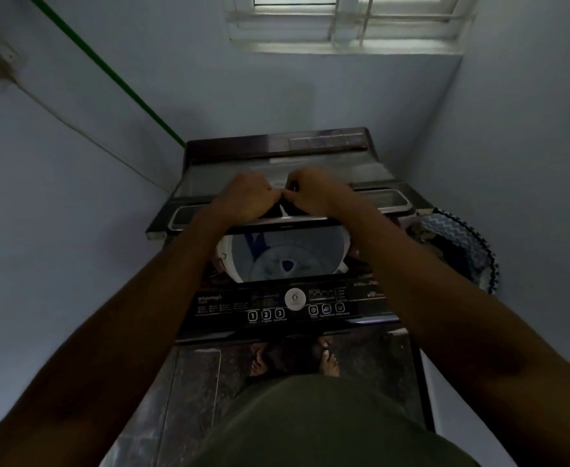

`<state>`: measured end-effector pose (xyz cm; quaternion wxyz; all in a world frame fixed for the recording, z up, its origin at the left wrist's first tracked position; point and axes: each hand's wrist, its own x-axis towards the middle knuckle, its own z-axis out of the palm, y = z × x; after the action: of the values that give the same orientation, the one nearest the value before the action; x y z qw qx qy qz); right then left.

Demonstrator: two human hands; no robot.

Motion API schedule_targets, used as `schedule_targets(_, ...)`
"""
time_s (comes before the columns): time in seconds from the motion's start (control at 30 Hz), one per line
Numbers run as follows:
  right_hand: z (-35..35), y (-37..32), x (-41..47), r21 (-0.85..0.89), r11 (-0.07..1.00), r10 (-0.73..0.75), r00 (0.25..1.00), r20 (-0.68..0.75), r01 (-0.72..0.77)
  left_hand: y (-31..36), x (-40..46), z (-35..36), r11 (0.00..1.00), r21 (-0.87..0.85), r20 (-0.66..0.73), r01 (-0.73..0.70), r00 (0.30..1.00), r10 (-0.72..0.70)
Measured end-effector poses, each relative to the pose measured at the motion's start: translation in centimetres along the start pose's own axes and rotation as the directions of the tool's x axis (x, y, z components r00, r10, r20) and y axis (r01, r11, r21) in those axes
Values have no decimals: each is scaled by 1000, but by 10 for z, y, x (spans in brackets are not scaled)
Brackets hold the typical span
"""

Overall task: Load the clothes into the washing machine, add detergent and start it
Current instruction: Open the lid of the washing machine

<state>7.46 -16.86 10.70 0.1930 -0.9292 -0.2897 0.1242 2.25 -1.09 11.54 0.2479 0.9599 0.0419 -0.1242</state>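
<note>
Olive-green clothing on the person's torso (pixel 313 423) is filling the nearest part of the view, and bare feet (pixel 330 360) are being seen on the dark stone floor (pixel 189 392) just in front of the washing machine (pixel 290 308). Beyond the machine's control panel (pixel 287 306), the folding lid (pixel 276 178) is being kept raised and doubled back, so the drum (pixel 287 257) is lying exposed for loading. Inside the drum a blue garment (pixel 258 242) is lying against the left wall, with the pulsator at the bottom largely uncovered; the load is judged to be far from complete.

Over the rear edge of the drum opening, a small dark item with a pale strip (pixel 283 207) is being held between both hands. The left hand (pixel 246 197) is curled around its left part, and the right hand (pixel 313 193) is pinching its right part, knuckles nearly touching. Whether it is a garment being straightened or a detergent sachet being torn cannot be told. It is probably being held above the opening so that it, or its contents, will drop straight into the drum.

To the right of the machine, a laundry basket (pixel 479 251) with a zigzag-patterned lining is standing close against the wall, with mixed clothes (pixel 428 230) heaped in it. Behind the machine a window (pixel 347 21) is letting in light, and a green line (pixel 108 72) is running down the left wall to the machine's back corner.
</note>
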Motion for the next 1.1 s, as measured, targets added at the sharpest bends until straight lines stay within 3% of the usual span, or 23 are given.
schedule_targets(0.17, -37, -8, 5, -63, 998, -29, 999, 35, 31, 17, 10, -27, 1000, 23, -66, 13, 998, -12)
schedule_targets(0.33, -47, -11, -2, -18, 993, -114, 992, 56, 115, 24, 22, -51, 993, 119, -21, 12, 1000, -9)
schedule_targets(0.4, -50, -11, -3, -90, 980, -178, 983, -31, 175, 27, 24, -61, 973, 219, 37, -74, 997, 68)
schedule_targets(0.5, -60, -14, -3, -268, 921, -346, 911, -225, 284, 31, 34, -74, 961, 265, 62, -79, 996, 65)
schedule_targets(0.63, -74, -17, 1, -359, 867, -448, 855, -261, 345, 34, 47, -82, 994, 67, -13, 87, 996, -86)
schedule_targets(0.7, -80, -14, 7, -385, 850, -466, 854, -231, 359, 33, 54, -89, 974, 226, 43, 5, 999, -15)
schedule_targets(0.8, -87, -11, 13, -383, 838, -493, 840, -227, 388, 32, 55, -99, 848, 504, 85, -163, 987, 139)
schedule_targets(0.83, -89, -11, 15, -379, 838, -496, 837, -230, 393, 34, 54, -102, 866, 468, 37, -175, 983, 179)
schedule_targets(0.9, -93, -11, 21, -371, 840, -499, 832, -244, 395, 41, 51, -107, 925, 264, -154, -274, 935, 321)
schedule_targets(0.97, -98, -10, 27, -362, 851, -486, 833, -266, 381, 50, 46, -101, 921, 83, -474, -380, 798, 372)
schedule_targets(1.03, -103, -10, 33, -325, 873, -463, 828, -317, 364, 58, 39, -93, 879, 93, -662, -467, 630, 406)
schedule_targets(1.1, -104, -11, 42, -338, 872, -478, 767, -428, 355, 60, 33, -84, 870, 186, -701, -457, 558, 443)
